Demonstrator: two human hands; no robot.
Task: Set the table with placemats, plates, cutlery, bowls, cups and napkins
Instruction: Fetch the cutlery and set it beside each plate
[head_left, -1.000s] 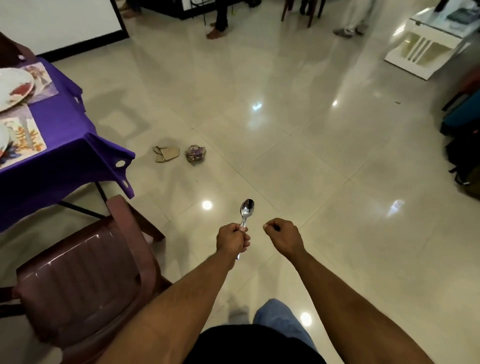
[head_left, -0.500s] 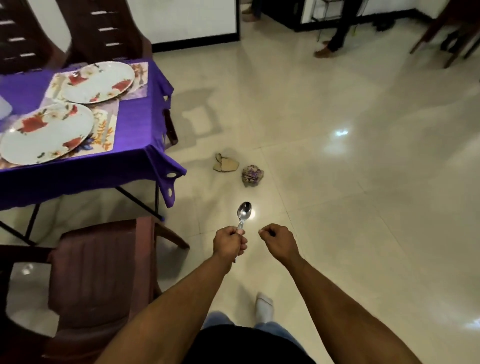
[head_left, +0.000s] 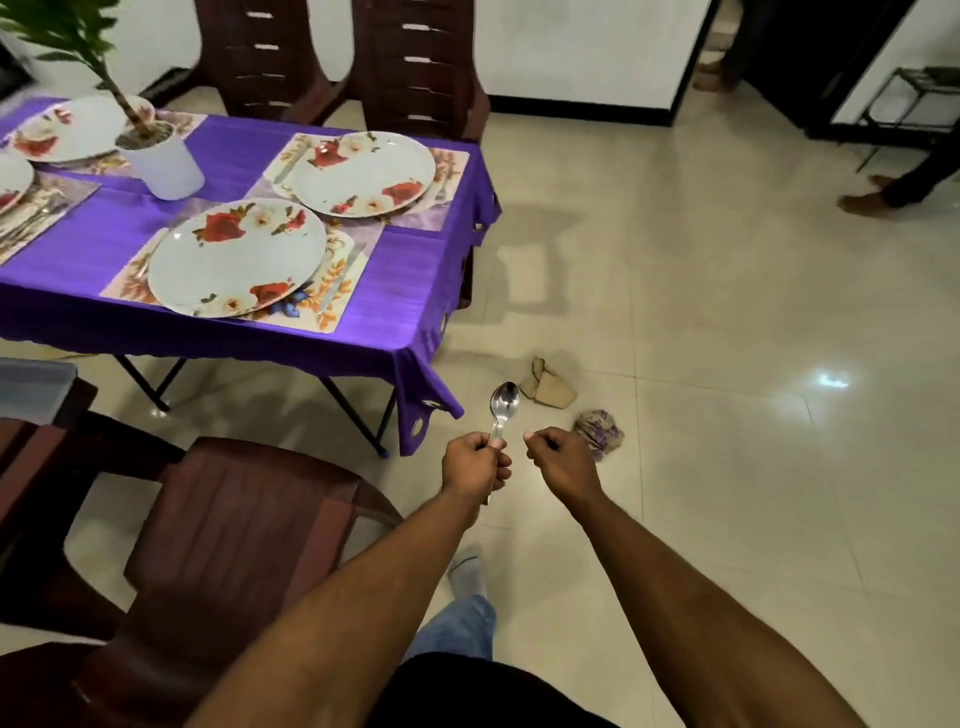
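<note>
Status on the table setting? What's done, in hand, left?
Done: floral plates on placemats across the purple table. In hand: the left hand grips a spoon; the right hand is curled, holding nothing visible. Left: no bowls, cups or napkins visible on the table.

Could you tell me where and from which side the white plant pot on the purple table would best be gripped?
Probably round the pot's smooth side wall, about mid-height, coming in level from its right, where bare tablecloth leaves room. From above, the plant's stem and leaves block the rim, and a plate sits close behind on the left. It stands upright, so a wrap-round grip should keep it so.
</note>
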